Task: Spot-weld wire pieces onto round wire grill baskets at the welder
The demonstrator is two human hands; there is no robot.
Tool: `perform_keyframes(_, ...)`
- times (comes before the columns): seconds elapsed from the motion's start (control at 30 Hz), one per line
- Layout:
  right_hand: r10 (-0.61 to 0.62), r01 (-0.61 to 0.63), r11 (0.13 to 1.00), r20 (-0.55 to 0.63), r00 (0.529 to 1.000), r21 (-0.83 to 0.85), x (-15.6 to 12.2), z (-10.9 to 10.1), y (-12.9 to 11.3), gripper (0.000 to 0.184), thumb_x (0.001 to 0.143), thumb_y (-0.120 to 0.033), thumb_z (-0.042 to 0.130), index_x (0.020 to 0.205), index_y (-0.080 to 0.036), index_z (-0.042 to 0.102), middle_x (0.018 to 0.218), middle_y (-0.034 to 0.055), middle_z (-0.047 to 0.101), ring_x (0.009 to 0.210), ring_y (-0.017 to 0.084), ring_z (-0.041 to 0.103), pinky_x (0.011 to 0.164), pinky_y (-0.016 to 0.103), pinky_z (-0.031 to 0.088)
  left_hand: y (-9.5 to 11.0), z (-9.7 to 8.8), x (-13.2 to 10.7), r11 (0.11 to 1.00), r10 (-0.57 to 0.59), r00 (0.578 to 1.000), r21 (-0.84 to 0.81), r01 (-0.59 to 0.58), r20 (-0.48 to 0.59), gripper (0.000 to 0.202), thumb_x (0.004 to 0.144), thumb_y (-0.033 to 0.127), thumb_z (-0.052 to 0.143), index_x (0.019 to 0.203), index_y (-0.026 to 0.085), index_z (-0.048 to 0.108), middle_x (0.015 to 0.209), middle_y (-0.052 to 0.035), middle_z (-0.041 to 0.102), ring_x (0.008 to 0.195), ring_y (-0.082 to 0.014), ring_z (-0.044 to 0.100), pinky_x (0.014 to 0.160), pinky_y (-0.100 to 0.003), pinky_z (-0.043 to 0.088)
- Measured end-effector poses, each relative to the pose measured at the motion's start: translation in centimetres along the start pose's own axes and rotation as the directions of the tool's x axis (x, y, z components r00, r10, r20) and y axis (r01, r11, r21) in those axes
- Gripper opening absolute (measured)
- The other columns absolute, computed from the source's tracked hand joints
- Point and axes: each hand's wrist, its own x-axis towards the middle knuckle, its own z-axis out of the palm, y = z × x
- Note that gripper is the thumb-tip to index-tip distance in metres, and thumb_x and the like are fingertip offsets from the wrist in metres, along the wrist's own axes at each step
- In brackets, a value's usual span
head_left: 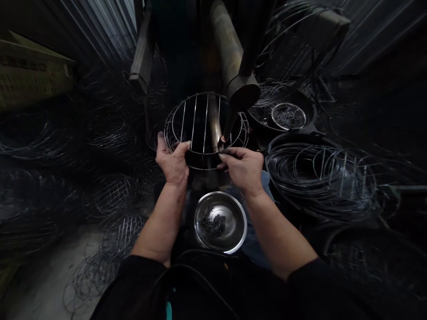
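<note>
A round wire rack with parallel bars is held tilted up in front of me. My left hand grips its near left rim, fingers curled over the ring. My right hand pinches the ring's near right rim, just under the tip of a welding electrode that comes down from a metal machine arm. Below my hands, between my forearms, a steel bowl holds several small dark metal pieces.
Coils of dark wire rings lie at the right, with a tray of rings and a small shiny dish behind. Finished wire racks are heaped on the floor at the left. A cardboard box stands far left.
</note>
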Motion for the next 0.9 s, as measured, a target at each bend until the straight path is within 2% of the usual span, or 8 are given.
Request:
perform_keyframes(0.17, -0.056, 0.056, 0.998, -0.077, 0.995, -0.005, -1.0, -0.5, 1.5, 0.020, 0.070, -0.028, 0.070, 0.081, -0.012, 0.073, 0.075, 0.0040, 0.073, 0.055, 0.015, 0.068, 0.052, 0.025, 0.056, 0.4, 0.2, -0.4, 0.999, -0.036, 0.999, 0.021, 0.036, -0.010, 0.076, 0.055, 0.003, 0.075, 0.127, 0.022, 0.059, 0.132, -0.0042, 0.057, 0.070, -0.0033, 0.053, 0.067, -0.016, 0.049)
perform_keyframes(0.33, -0.208, 0.205, 0.978, -0.127, 0.970, -0.037, -0.8, -0.6, 3.2, 0.014, 0.074, -0.029, 0.071, 0.077, -0.015, 0.073, 0.070, 0.0013, 0.069, 0.058, 0.015, 0.068, 0.058, 0.027, 0.058, 0.4, 0.6, -0.3, 0.996, -0.081, 0.997, 0.043, 0.081, -0.014, 0.076, 0.056, 0.004, 0.074, 0.128, 0.023, 0.058, 0.129, -0.0037, 0.059, 0.067, -0.0027, 0.053, 0.064, -0.016, 0.048)
perform_keyframes(0.53, -0.316, 0.315, 0.948, -0.172, 0.933, -0.032, -0.1, 0.0, 3.7, 0.011, 0.077, -0.026, 0.068, 0.079, -0.017, 0.072, 0.077, 0.0004, 0.069, 0.058, 0.014, 0.068, 0.056, 0.027, 0.058, -0.6, 0.8, 0.3, 0.999, -0.041, 0.999, 0.005, 0.041, 0.016, 0.085, 0.052, 0.008, 0.079, 0.133, 0.021, 0.056, 0.129, -0.0049, 0.058, 0.075, -0.0066, 0.056, 0.068, -0.019, 0.049)
perform_keyframes(0.73, -0.335, 0.325, 0.942, -0.212, 0.918, -0.080, 0.3, 0.4, 3.8, 0.009, 0.077, -0.026, 0.067, 0.078, -0.018, 0.071, 0.074, -0.0002, 0.067, 0.056, 0.013, 0.067, 0.054, 0.027, 0.057, -0.8, 1.0, 0.4, 0.998, -0.066, 0.998, 0.021, 0.067, -0.015, 0.083, 0.055, 0.009, 0.079, 0.133, 0.025, 0.056, 0.126, -0.0032, 0.060, 0.072, -0.0057, 0.055, 0.068, -0.019, 0.049)
perform_keyframes(0.9, -0.365, 0.352, 0.931, -0.207, 0.908, -0.099, 0.6, 0.5, 3.9, 0.009, 0.077, -0.026, 0.067, 0.076, -0.018, 0.071, 0.074, 0.0008, 0.067, 0.058, 0.014, 0.067, 0.055, 0.027, 0.057, -0.1, 1.5, 0.5, 0.995, -0.103, 0.994, 0.002, 0.103, -0.028, 0.081, 0.054, 0.006, 0.075, 0.131, 0.021, 0.056, 0.117, -0.0021, 0.063, 0.063, -0.0022, 0.051, 0.065, -0.018, 0.048)
